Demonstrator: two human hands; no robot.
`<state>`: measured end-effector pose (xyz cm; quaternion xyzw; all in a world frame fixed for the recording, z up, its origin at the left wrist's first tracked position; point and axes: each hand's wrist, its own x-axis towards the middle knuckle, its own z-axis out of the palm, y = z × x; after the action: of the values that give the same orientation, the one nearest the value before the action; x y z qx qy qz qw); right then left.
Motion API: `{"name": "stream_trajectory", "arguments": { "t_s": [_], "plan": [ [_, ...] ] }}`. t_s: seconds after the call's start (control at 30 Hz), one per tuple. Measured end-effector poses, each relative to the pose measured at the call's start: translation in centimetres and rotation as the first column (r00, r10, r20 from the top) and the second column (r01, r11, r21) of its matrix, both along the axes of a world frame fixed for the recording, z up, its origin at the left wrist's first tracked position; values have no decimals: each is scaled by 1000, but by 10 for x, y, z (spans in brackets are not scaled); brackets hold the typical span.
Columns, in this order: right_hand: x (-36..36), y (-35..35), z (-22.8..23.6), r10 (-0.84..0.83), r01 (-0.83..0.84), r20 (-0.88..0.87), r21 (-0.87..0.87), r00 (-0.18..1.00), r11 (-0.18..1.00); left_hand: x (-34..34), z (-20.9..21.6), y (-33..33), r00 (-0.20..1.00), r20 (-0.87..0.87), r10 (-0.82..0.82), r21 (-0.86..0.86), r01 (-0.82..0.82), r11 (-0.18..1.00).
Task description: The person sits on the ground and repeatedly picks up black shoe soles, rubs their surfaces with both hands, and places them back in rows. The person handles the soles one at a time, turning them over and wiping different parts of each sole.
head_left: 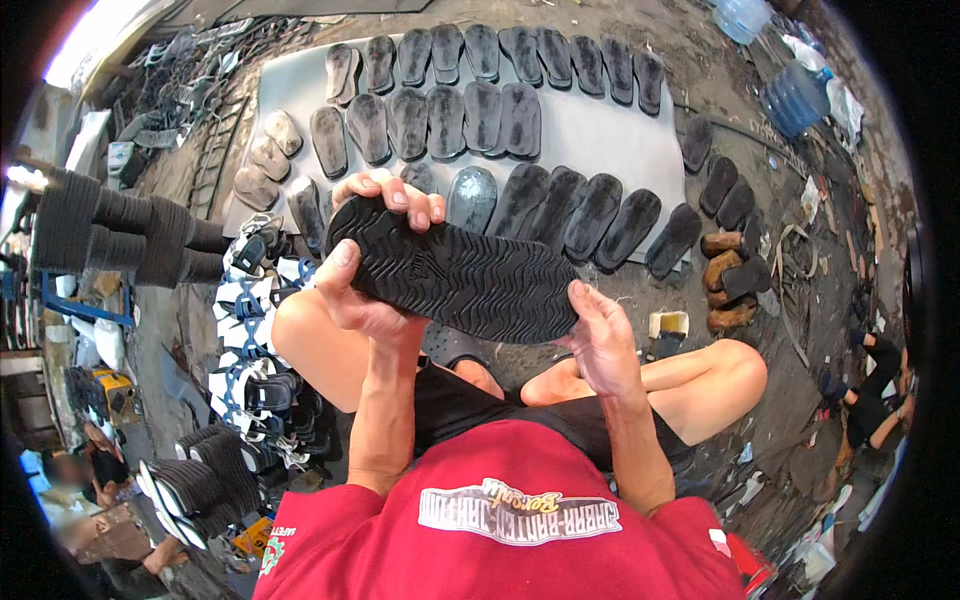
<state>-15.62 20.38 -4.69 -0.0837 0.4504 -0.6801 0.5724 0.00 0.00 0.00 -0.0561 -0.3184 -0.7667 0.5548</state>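
Black layered stacks (pixel 165 240) stand at 9 o'clock from a black sole (pixel 465 282), which a person in a red shirt (pixel 560 565) holds up at the centre of the dial. Just inward, navy-and-white strapped footwear (pixel 240 300) lies piled between 8 and 9 o'clock, and pale rounded forms (pixel 270 160) sit at 10. The person's left hand (pixel 372 305) grips the sole's 10 o'clock end, thumb pressed on the wavy tread, the visible fingers (pixel 397 197) curled over the upper edge, close to one another. The sole slants from there toward 4 o'clock, tread facing the camera. Beyond it, from 11 to 2 o'clock, a grey sheet (pixel 600 135) carries rows of dark soles (pixel 410 120), with one glossy, blue-grey sole (pixel 472 205) at 12. The right hand (pixel 608 350) pinches the 4 o'clock end, its thumb at the corner; its other fingers are largely hidden, and whether they are spread or pressed together cannot be told. At 3 o'clock, a small yellow box (pixel 668 323) sits near brown blocks (pixel 730 318); farther out, at 2, is a translucent blue jug (pixel 795 100).
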Motion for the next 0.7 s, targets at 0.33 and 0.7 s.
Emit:
{"name": "stream_trajectory", "arguments": {
  "t_s": [0.33, 0.7],
  "plan": [
    [-46, -15, 25, -228, 214, -205, -88, 952, 973, 2, 5, 20, 879, -143, -455, 421, 470, 776],
    [-107, 9, 57, -31, 59, -723, 13, 690, 998, -37, -37, 125, 227, 3, -974, 689, 706, 166]
  ]
}}
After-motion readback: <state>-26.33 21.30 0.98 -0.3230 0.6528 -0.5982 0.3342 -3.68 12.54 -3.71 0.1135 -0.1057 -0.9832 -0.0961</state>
